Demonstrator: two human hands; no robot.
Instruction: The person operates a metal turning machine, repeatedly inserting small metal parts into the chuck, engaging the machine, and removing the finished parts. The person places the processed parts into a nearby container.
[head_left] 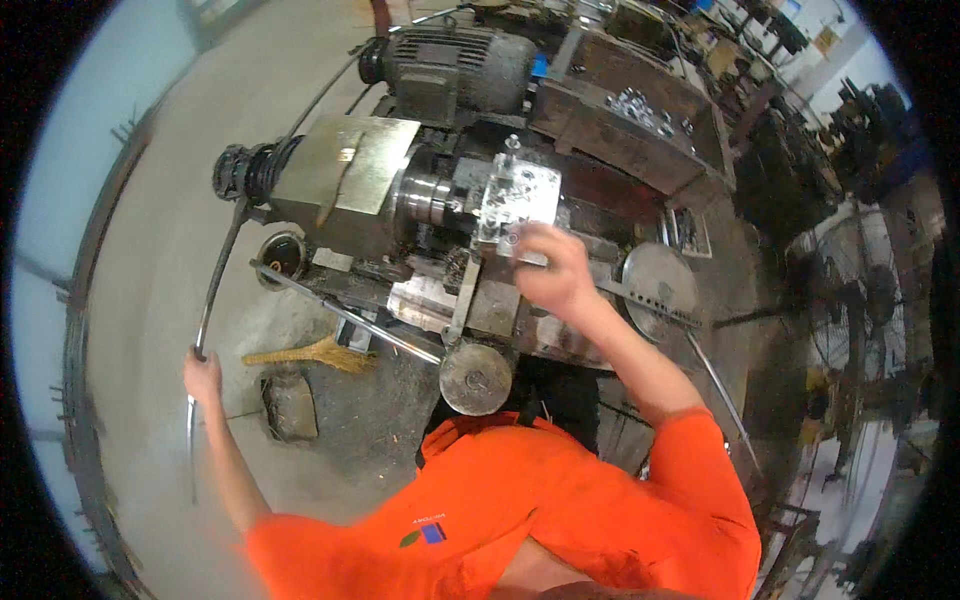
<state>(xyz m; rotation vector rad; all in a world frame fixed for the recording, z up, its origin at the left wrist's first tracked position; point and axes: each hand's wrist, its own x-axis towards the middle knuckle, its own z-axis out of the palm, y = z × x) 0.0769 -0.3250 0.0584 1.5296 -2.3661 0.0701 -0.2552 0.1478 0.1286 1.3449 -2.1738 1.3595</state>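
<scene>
My left hand (pixel 203 378) is wrapped round a long metal lever (pixel 213 305) that slopes down from the left end of a lathe-like machine. At the machine's middle, my right hand (pixel 555 268) has its fingers curled at the near edge of a shiny metal tool block (pixel 528 192). A small round shiny part shows by the fingertips; whether they grip it is hard to see. Just left of the block is a bright cylindrical spindle nose (pixel 427 197), jutting from the headstock (pixel 350 165). Below it, a round metal disc (pixel 476 379) sits close to my body.
A grey motor (pixel 450 70) stands behind the headstock. At the far right, a metal bin (pixel 620 140) holds several shiny parts. A straw broom (pixel 315 352) and a dark container (pixel 288 406) are on the floor at left. A long bar (pixel 350 315) slants across the front.
</scene>
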